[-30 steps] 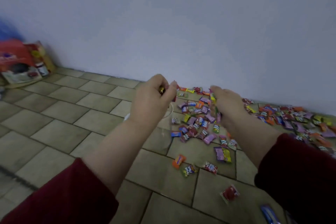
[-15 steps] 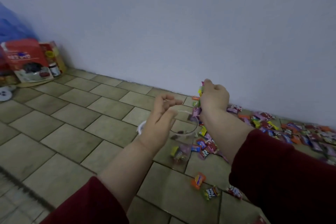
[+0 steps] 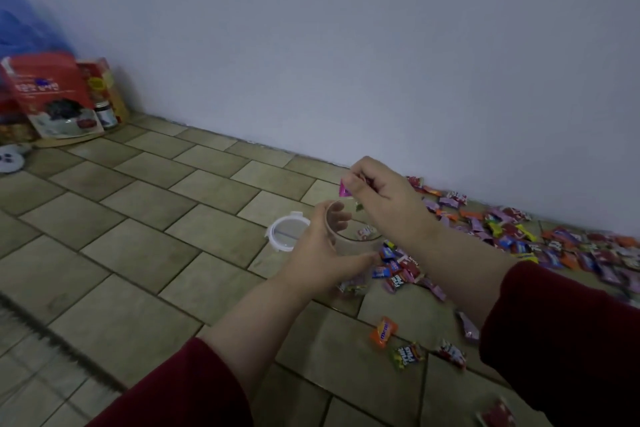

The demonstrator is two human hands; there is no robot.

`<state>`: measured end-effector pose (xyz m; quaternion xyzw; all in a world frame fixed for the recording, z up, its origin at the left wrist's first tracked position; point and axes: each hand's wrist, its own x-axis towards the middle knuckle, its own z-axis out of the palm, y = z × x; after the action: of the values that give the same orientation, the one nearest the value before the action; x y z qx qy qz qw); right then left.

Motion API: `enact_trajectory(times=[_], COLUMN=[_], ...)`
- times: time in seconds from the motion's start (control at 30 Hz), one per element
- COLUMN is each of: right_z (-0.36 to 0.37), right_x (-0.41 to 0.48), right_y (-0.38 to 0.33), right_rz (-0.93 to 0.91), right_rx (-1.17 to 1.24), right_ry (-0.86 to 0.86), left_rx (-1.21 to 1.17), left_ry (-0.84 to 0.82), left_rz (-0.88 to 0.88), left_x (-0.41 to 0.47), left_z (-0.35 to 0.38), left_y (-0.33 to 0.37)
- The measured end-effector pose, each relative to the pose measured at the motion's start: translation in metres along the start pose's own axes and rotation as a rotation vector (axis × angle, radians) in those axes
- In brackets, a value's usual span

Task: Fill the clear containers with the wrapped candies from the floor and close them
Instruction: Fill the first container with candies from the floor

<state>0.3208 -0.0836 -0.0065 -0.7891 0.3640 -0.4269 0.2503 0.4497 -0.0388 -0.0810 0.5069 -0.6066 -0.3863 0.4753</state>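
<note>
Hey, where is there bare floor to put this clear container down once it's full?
Bare tiles stretch from the white lid left to the red packages in the corner, and the strip behind the lid by the wall is free too. Right of the container, wrapped candies crowd the floor along the wall and below the right hand.

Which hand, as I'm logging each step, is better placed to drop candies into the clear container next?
Right. The right hand pinches pink-wrapped candies just over the container, whose mouth is open, while the left hand grips the container's wall, steadying it.
</note>
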Motion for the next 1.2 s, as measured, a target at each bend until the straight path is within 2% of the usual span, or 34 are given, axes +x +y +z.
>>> enact_trajectory(times=[0.17, 0.3, 0.37, 0.43, 0.47, 0.5, 0.53, 0.6, 0.67, 0.73, 0.8, 0.87, 0.97, 1.07, 1.2], right_z=[-0.007, -0.024, -0.038, -0.055, -0.066, -0.076, -0.087, -0.112, -0.14, -0.165, -0.181, -0.188, -0.182, -0.169, -0.159], right_x=[-0.018, -0.038, -0.061, -0.094, -0.113, -0.133, -0.154, -0.192, -0.225, -0.252, -0.273, -0.292, -0.315, -0.32, -0.291], right_y=[0.002, 0.008, 0.017, 0.037, 0.049, 0.06, 0.072, 0.091, 0.099, 0.096, 0.086, 0.074, 0.059, 0.065, 0.092], right_rz=[0.008, 0.096, 0.193, 0.267, 0.282, 0.28, 0.26, 0.269, 0.352, 0.436, 0.521, 0.53, 0.525, 0.505, 0.538], right_rx=[-0.022, 0.108, 0.095, -0.073, -0.188, -0.308, -0.423, -0.601, -0.673, -0.681, -0.73, -0.788, -0.807, -0.813, -0.849], right_ry=[-0.105, 0.002, 0.064, -0.048, -0.151, -0.257, -0.358, -0.498, -0.525, -0.57, -0.679, -0.769, -0.804, -0.668, -0.48], left_rx=[0.035, 0.057, 0.199, 0.387, 0.469, 0.538, 0.6, 0.723, 0.884, 0.982, 1.023, 1.042, 1.056, 1.069, 1.078], left_ry=[0.024, 0.055, 0.208, 0.444, 0.497, 0.464, 0.357, 0.064, -0.211, -0.386, -0.421, -0.403, -0.391, -0.4, -0.278], left_rz=[0.028, 0.006, 0.04, 0.136, 0.225, 0.301, 0.348, 0.334, 0.2, 0.056, 0.014, 0.013, 0.047, 0.089, 0.035], left_x=[0.002, -0.003, -0.016, -0.038, -0.051, -0.062, -0.074, -0.093, -0.106, -0.11, -0.106, -0.096, -0.081, -0.068, -0.049], left_z=[-0.001, 0.001, 0.005, 0.015, 0.022, 0.031, 0.04, 0.061, 0.083, 0.105, 0.125, 0.141, 0.16, 0.173, 0.18], left_y=[0.0, 0.006, 0.004, -0.003, -0.006, -0.01, -0.01, -0.014, -0.013, -0.012, -0.012, -0.011, -0.009, -0.012, -0.019])
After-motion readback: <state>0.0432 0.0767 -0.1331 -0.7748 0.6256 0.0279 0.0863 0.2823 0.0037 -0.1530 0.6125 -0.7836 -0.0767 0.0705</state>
